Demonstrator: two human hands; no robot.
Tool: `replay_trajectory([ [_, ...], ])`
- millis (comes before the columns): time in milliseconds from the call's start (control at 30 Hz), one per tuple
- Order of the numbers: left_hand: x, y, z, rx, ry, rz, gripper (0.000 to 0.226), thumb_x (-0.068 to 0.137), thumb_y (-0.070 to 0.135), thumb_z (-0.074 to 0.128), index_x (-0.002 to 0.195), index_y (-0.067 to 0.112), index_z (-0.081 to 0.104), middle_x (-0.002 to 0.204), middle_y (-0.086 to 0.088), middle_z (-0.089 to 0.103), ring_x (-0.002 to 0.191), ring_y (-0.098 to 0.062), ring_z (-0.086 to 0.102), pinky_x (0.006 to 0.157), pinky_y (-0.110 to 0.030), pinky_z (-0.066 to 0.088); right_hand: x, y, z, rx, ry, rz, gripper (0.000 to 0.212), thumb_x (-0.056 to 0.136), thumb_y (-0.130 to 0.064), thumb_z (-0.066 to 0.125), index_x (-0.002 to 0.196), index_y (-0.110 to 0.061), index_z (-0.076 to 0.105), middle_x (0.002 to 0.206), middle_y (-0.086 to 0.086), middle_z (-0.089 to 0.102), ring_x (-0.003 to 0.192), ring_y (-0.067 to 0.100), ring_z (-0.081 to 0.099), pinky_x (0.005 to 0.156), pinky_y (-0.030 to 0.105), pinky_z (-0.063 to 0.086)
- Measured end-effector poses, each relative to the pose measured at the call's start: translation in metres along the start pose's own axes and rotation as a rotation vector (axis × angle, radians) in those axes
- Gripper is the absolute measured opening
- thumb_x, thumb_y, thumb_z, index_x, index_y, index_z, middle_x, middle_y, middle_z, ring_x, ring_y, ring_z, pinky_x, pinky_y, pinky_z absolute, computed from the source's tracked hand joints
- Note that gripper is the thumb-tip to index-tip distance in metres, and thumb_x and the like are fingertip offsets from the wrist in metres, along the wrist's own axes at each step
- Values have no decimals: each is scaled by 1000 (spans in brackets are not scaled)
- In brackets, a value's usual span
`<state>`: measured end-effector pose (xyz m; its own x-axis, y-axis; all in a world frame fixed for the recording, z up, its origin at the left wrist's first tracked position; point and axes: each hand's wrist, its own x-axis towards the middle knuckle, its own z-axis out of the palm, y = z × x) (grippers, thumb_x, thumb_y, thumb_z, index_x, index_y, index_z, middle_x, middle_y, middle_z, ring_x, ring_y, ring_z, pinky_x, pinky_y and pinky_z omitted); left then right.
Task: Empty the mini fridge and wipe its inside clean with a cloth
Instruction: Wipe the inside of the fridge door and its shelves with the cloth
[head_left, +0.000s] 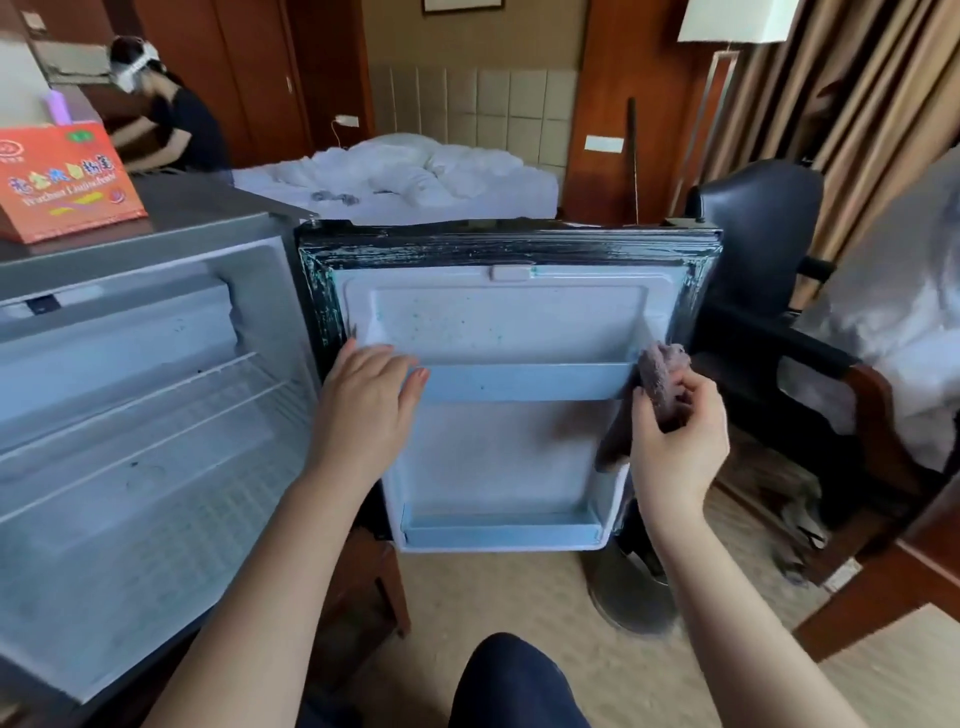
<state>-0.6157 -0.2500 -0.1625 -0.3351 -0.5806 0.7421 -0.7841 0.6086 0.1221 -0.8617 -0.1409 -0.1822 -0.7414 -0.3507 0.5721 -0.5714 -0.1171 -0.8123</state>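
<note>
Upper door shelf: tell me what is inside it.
Nothing shows above the rail, only blue specks on the door liner behind it. The rail hides the shelf floor, and the cloth covers its right end.

The fridge (130, 415) runs off the left edge; the right hand (675, 431) hides part of the cloth (660, 374); the box (67, 182) print is blurred.

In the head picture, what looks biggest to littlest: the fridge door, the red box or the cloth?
fridge door, biggest by far
red box, middle
cloth, smallest, though bunched up, so not all shows
</note>
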Motion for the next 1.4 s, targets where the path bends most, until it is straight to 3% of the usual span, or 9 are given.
replay_trajectory([
  [167,0,3,-1,-1,-21,-6,45,96,29,34,92,3,71,94,-13,71,95,-29,65,104,-45,37,-16,-18,39,96,-78,-73,13,85,-8,65,97,-10,60,96,-2,61,90,9,54,82,4,31],
  [333,3,2,0,19,-32,-4,46,96,28,32,91,3,70,92,-12,70,93,-30,65,105,-42,35,-40,-38,73,131,-331,-218,15,82,-4,66,95,-12,61,95,-3,58,89,10,53,78,15,37],
  [400,2,2,-1,11,-29,-7,47,96,28,31,91,3,70,92,-12,70,93,-30,65,106,-43,36,-35,-33,66,124,-357,-250,16,82,-3,66,95,-10,62,95,-2,60,87,7,53,77,9,36],
  [467,1,2,-1,1,-27,-20,47,97,28,30,90,3,69,91,-12,69,93,-30,64,107,-44,36,-23,-23,48,87,-297,-266,17,82,0,65,96,-10,63,94,-4,61,86,3,52,78,3,33],
  [733,-3,1,-3,-52,-44,-59,49,97,28,28,90,2,69,93,-12,69,95,-30,63,109,-44,33,-5,3,17,67,71,-148,19,86,-7,61,106,-3,61,103,-5,55,99,6,50,92,8,33],
  [933,0,3,-5,-46,-91,-64,53,97,31,24,93,5,70,95,-10,70,98,-28,63,109,-43,29,-52,-40,79,191,-268,-191,17,82,0,63,94,-12,67,95,0,60,92,7,56,84,7,37],
  [1133,1,4,-8,-61,-142,-99,61,95,36,17,100,6,70,104,-7,70,109,-24,59,113,-41,18,-61,-47,92,193,-431,-344,20,81,-1,65,99,-9,69,94,-8,58,87,4,55,82,6,39],
  [1300,1,-1,-15,-55,-220,-71,68,92,41,10,113,12,68,116,-1,67,122,-17,53,116,-41,7,-26,-9,38,29,-141,-286,16,82,-3,63,97,-6,68,96,3,63,92,16,56,87,10,36],
  [1400,7,-8,-19,-29,-192,36,56,94,36,23,104,13,72,106,0,72,121,-18,56,116,-44,13,-13,1,21,-25,-10,-208,20,83,-2,64,103,-6,66,103,11,62,101,17,54,92,16,36],
])
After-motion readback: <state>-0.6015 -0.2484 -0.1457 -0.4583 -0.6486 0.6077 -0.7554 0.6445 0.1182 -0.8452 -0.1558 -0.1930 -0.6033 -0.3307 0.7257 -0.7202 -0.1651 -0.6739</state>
